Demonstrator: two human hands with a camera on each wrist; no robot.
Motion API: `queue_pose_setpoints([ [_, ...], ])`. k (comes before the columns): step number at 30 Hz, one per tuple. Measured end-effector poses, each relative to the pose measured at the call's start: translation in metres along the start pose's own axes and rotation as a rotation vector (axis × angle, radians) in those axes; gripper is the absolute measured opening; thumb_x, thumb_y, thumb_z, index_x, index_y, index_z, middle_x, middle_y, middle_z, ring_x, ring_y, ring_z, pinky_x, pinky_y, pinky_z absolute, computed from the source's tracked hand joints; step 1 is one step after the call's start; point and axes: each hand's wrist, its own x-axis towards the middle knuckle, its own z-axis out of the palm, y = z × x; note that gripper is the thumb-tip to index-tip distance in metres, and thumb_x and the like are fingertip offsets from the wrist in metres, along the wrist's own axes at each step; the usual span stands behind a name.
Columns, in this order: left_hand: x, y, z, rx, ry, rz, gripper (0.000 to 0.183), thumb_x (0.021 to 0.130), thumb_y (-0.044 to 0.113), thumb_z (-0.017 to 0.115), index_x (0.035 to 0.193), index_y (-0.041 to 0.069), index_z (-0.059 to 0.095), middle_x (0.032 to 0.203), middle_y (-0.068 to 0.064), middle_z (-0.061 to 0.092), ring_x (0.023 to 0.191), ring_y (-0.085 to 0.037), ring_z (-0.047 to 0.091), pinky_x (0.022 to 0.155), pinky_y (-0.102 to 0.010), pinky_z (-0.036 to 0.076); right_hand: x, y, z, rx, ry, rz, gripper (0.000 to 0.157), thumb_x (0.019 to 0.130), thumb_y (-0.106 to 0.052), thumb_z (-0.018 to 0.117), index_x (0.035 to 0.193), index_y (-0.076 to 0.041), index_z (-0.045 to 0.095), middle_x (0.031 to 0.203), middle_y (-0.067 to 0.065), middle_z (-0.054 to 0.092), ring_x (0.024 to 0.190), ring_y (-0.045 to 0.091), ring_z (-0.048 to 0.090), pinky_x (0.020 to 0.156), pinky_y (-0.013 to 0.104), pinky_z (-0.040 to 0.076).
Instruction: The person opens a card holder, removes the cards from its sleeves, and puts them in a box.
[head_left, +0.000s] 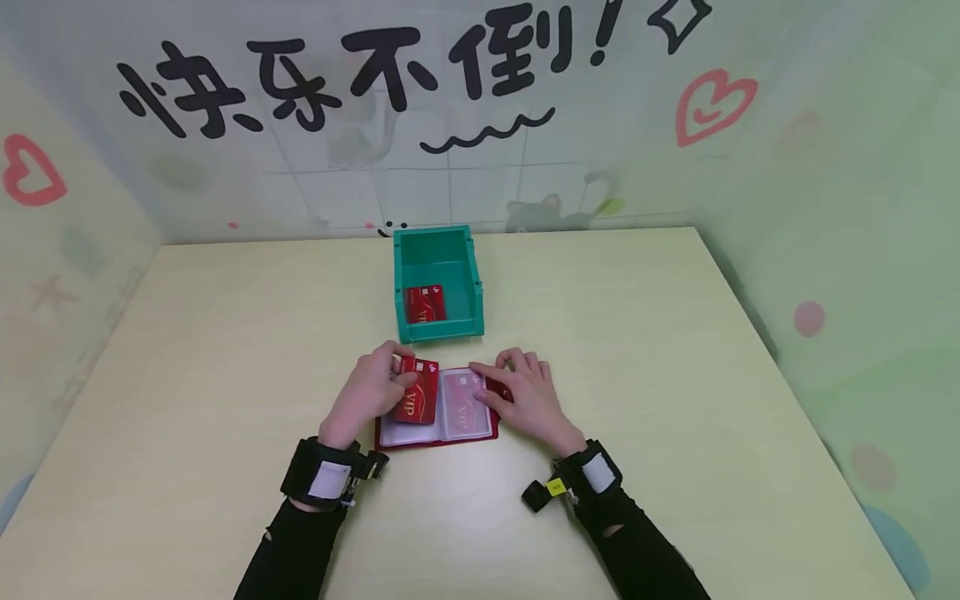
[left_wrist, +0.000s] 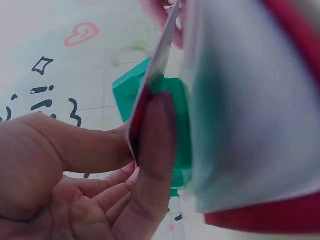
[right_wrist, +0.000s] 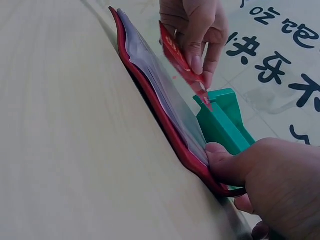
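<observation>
A red VIP card (head_left: pixel 421 398) is pinched between the thumb and fingers of my left hand (head_left: pixel 365 390), over the left side of a card holder. The red card holder (head_left: pixel 442 444) lies spread on the table with clear plastic sleeves, and another VIP card (head_left: pixel 466 408) shows through the right-hand sleeve. My right hand (head_left: pixel 534 404) grips the holder's right edge; in the right wrist view its thumb (right_wrist: pixel 222 161) presses on the sleeves. The left wrist view shows the pinched card (left_wrist: pixel 152 75) edge-on beside a sleeve (left_wrist: pixel 260 110).
Just beyond the holder stands a green plastic bin (head_left: pixel 441 332), with a red VIP card (head_left: pixel 425 305) inside, near its front wall. The pale wooden table (head_left: pixel 675 450) meets printed wall panels (head_left: pixel 360 192) at the back and sides.
</observation>
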Motion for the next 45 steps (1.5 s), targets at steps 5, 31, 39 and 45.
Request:
queue_pose_setpoints([
  [5, 0.009, 0.007, -0.01, -0.041, 0.039, 0.075, 0.047, 0.099, 0.012, 0.062, 0.141, 0.001, 0.045, 0.113, -0.024, 0.061, 0.104, -0.035, 0.064, 0.087, -0.047, 0.06, 0.002, 0.0, 0.002, -0.005, 0.004, -0.012, 0.045, 0.093, -0.035, 0.069, 0.136, -0.024, 0.064, 0.115, 0.01, 0.05, 0.114, 0.03, 0.042, 0.093, 0.045, 0.034],
  [31, 0.089, 0.048, -0.021, 0.1, 0.391, 0.388, 0.042, 0.099, 0.004, 0.058, 0.14, 0.0, 0.051, 0.135, -0.024, 0.061, 0.121, -0.04, 0.06, 0.106, -0.053, 0.049, 0.001, 0.001, 0.002, -0.009, 0.016, -0.017, 0.042, 0.094, -0.037, 0.067, 0.134, -0.025, 0.066, 0.112, 0.007, 0.05, 0.109, 0.028, 0.042, 0.089, 0.041, 0.03],
  [39, 0.105, 0.053, -0.014, 0.406, 0.435, 0.334, 0.032, 0.096, 0.005, 0.061, 0.129, 0.004, 0.062, 0.112, -0.021, 0.074, 0.112, -0.038, 0.063, 0.117, -0.061, 0.02, 0.0, 0.002, 0.002, -0.003, 0.019, -0.018, 0.042, 0.093, -0.036, 0.068, 0.134, -0.023, 0.066, 0.111, 0.009, 0.05, 0.109, 0.029, 0.042, 0.088, 0.041, 0.031],
  [45, 0.106, 0.052, -0.008, 0.559, 0.419, 0.274, 0.032, 0.091, 0.009, 0.069, 0.122, 0.002, 0.065, 0.12, -0.023, 0.069, 0.13, -0.041, 0.046, 0.119, -0.066, 0.015, 0.0, 0.002, 0.003, -0.005, 0.017, -0.014, 0.042, 0.094, -0.036, 0.068, 0.134, -0.024, 0.066, 0.112, 0.009, 0.05, 0.109, 0.029, 0.042, 0.089, 0.042, 0.031],
])
